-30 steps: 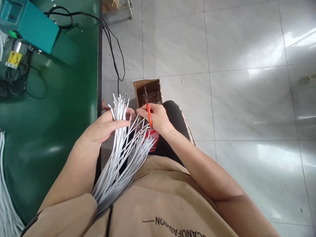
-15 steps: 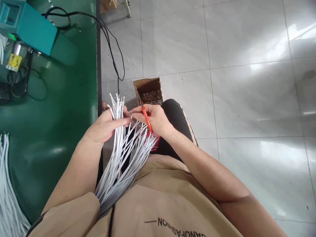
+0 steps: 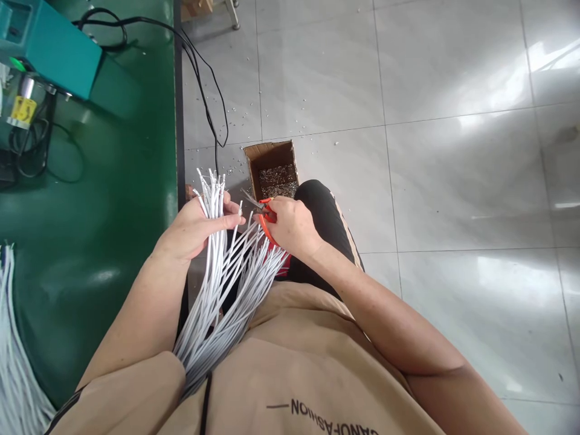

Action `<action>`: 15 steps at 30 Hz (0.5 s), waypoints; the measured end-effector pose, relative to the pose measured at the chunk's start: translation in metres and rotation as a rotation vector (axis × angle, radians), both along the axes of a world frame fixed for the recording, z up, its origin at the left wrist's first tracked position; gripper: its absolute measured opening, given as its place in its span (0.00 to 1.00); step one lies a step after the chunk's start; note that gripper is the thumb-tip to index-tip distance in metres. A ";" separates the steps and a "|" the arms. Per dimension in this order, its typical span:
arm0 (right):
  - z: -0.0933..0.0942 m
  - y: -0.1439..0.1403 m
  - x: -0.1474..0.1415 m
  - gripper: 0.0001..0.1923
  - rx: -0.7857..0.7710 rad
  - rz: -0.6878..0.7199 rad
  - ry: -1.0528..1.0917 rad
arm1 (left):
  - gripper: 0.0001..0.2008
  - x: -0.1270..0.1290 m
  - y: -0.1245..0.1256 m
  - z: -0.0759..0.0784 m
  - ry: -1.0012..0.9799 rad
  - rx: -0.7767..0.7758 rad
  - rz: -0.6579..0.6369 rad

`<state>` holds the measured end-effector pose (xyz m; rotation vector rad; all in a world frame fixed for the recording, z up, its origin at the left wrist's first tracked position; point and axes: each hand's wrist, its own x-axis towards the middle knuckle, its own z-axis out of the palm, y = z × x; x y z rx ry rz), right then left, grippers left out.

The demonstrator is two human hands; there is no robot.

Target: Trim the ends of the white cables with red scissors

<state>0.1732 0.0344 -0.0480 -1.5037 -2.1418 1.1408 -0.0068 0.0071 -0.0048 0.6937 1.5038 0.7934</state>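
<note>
A bundle of several white cables point(image 3: 217, 284) runs from my lap up through my left hand point(image 3: 194, 229), which grips it just below the stripped ends. My right hand point(image 3: 290, 226) is closed on orange-handled scissors point(image 3: 259, 208). Their blades point left, toward one cable end held out by my left thumb and fingers. Both hands hover above my knee, right in front of a small cardboard box point(image 3: 272, 154) on the floor that holds metal scraps.
A green table point(image 3: 104, 199) is on my left, with a teal machine point(image 3: 49, 48) and black cords point(image 3: 203, 78) at its far end. More white cables point(image 3: 11, 362) lie at the table's near left. Grey tiles with scattered scraps stretch to the right.
The scissors have swung from pointing upward to pointing left at a cable end by my left thumb. My left hand and the bundle shifted slightly left.
</note>
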 end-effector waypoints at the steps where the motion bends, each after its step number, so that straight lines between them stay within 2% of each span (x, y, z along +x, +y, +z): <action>1: 0.000 -0.001 0.000 0.12 0.027 0.047 -0.055 | 0.19 0.000 0.000 -0.001 0.002 0.006 -0.003; 8: 0.005 -0.002 -0.003 0.13 0.047 0.225 -0.212 | 0.19 0.000 0.000 -0.004 0.049 0.009 0.021; 15: 0.006 -0.001 0.000 0.15 0.121 0.245 -0.269 | 0.20 0.001 0.000 -0.004 0.111 0.025 0.002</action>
